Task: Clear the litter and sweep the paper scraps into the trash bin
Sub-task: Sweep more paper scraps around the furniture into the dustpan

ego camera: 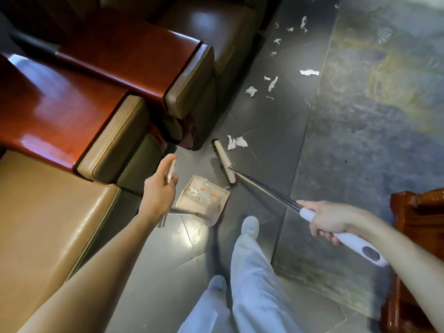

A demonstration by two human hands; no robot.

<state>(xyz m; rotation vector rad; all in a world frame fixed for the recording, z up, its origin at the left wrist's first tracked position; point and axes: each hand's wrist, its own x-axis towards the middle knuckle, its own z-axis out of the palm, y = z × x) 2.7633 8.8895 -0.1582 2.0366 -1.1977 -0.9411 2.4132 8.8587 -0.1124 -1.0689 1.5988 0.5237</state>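
My right hand grips the white grip of a broom whose metal pole runs up-left to the beige broom head on the grey floor. Two white paper scraps lie just beyond the head. Several more scraps trail away up the floor along the sofa. A beige dustpan with scraps inside sits on the floor just below the broom head. My left hand, blurred, holds the top of the dustpan's upright handle between thumb and fingers. No trash bin is in view.
Tan leather sofas with glossy red wooden armrests fill the left side. A carved red wooden piece of furniture stands at the right edge. My legs and feet are on the floor below the dustpan.
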